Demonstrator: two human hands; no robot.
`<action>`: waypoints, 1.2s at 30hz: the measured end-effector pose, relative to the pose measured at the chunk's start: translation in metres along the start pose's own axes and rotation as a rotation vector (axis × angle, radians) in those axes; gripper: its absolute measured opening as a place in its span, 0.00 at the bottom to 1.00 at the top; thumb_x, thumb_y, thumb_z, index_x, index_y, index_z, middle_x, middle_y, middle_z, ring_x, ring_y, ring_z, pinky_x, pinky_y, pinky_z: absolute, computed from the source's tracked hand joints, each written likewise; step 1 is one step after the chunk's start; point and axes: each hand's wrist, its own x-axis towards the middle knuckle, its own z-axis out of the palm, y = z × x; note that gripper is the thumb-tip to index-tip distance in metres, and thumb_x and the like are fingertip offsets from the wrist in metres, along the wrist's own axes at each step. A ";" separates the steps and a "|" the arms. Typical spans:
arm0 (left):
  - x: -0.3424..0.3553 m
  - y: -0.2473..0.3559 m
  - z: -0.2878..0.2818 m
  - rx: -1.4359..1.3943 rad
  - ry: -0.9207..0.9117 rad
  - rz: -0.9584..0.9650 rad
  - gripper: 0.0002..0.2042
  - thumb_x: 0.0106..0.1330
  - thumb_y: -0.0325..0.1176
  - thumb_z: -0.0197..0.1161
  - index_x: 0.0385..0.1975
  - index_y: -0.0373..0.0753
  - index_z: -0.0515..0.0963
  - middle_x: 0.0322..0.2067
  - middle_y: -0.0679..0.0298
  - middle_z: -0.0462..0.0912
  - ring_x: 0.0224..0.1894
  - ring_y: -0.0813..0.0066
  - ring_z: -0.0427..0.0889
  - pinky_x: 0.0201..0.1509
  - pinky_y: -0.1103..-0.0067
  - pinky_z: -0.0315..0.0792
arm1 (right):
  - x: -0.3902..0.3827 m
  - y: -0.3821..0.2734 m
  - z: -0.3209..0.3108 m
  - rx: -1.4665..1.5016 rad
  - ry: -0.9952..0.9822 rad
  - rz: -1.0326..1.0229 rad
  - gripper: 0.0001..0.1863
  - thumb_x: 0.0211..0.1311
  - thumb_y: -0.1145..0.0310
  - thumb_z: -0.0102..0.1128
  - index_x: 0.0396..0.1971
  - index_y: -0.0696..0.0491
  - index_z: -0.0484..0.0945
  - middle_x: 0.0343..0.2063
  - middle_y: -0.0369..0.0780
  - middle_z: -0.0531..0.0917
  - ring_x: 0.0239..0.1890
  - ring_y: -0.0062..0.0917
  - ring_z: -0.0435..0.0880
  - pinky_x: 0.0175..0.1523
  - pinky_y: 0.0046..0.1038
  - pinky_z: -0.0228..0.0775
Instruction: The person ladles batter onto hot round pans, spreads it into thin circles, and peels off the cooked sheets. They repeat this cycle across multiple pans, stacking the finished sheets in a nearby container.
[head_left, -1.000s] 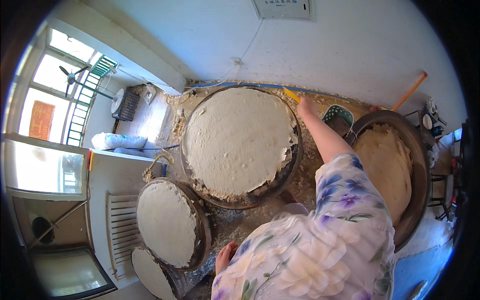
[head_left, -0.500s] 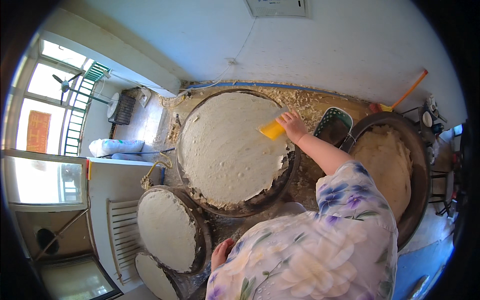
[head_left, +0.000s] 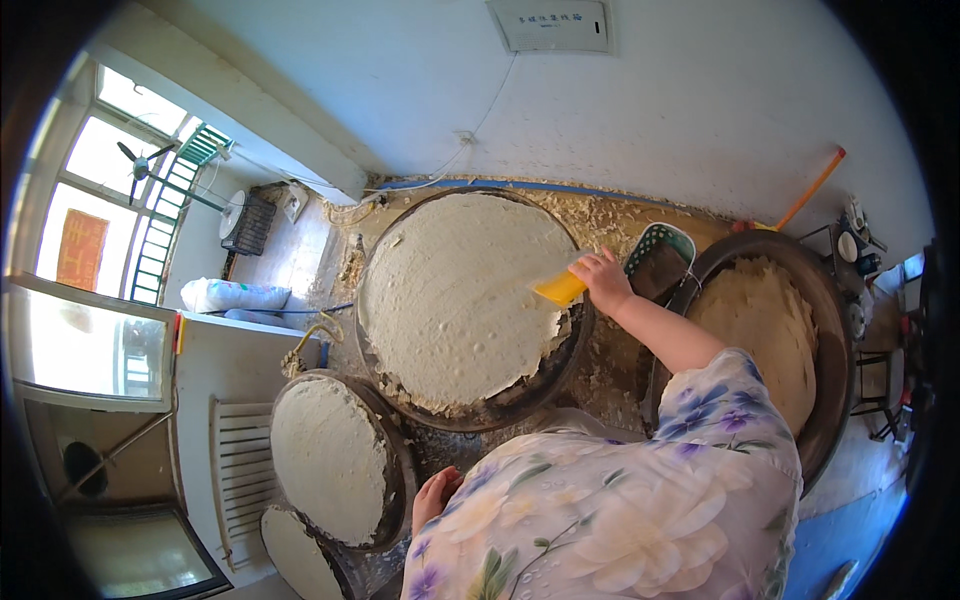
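My right hand [head_left: 603, 282] is closed round a yellow scraper [head_left: 561, 289]. Its wide edge sits at the right part of a thin, pale, bubbled sheet of batter [head_left: 465, 300] that covers a large round griddle [head_left: 545, 385]. The batter's rim is ragged and lifts a little at the lower right, showing the dark griddle. Low beside my body, my left hand [head_left: 436, 498] has loosely bent fingers, partly hidden by my floral shirt, with nothing seen in it. It is nearest to a second, smaller griddle [head_left: 402, 480] bearing another pale sheet [head_left: 328, 455].
A third batter-covered griddle [head_left: 298, 560] lies at the lower left. On the right stand a green dotted container [head_left: 672, 236] and a big brown basin [head_left: 838, 400] with stacked flatbreads [head_left: 765, 350]. Dry flakes litter the floor [head_left: 610, 215] by the wall. A yellow hose [head_left: 300, 350] runs left.
My right hand has drawn the scraper a little to the right and down, toward the batter's right rim. The whole view has shifted slightly with my head.
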 end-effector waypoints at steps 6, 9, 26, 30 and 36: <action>0.006 -0.009 0.016 0.038 0.003 -0.060 0.15 0.64 0.35 0.51 0.46 0.32 0.70 0.42 0.60 0.76 0.43 0.71 0.76 0.48 0.78 0.70 | 0.095 -0.001 0.016 -0.125 0.116 -0.152 0.17 0.52 0.74 0.46 0.43 0.47 0.74 0.43 0.40 0.75 0.52 0.31 0.69 0.63 0.39 0.49; 0.006 -0.011 0.024 0.068 0.003 -0.082 0.15 0.64 0.36 0.51 0.45 0.32 0.71 0.41 0.60 0.76 0.43 0.72 0.75 0.49 0.78 0.69 | 0.129 0.006 0.033 -0.160 0.068 -0.109 0.17 0.52 0.73 0.47 0.44 0.48 0.73 0.44 0.40 0.74 0.52 0.30 0.68 0.62 0.36 0.51; -0.014 -0.030 -0.018 0.020 -0.059 0.069 0.14 0.64 0.36 0.52 0.44 0.33 0.72 0.39 0.61 0.77 0.41 0.72 0.76 0.46 0.79 0.70 | -0.027 -0.012 0.004 -0.044 -0.011 -0.032 0.17 0.48 0.78 0.48 0.42 0.56 0.72 0.44 0.44 0.74 0.50 0.36 0.70 0.54 0.32 0.63; -0.026 -0.046 -0.038 -0.096 -0.063 0.097 0.15 0.64 0.36 0.51 0.46 0.33 0.71 0.41 0.60 0.76 0.43 0.72 0.76 0.46 0.78 0.70 | -0.093 -0.075 -0.007 0.053 0.090 -0.156 0.19 0.44 0.80 0.47 0.40 0.58 0.74 0.39 0.46 0.76 0.44 0.37 0.74 0.51 0.33 0.65; -0.036 -0.064 -0.058 -0.089 -0.104 0.115 0.16 0.64 0.37 0.52 0.45 0.32 0.71 0.42 0.59 0.76 0.43 0.73 0.75 0.46 0.79 0.70 | -0.138 -0.180 0.024 -0.019 -0.006 -0.414 0.15 0.48 0.73 0.46 0.37 0.57 0.74 0.37 0.43 0.76 0.44 0.33 0.73 0.51 0.32 0.64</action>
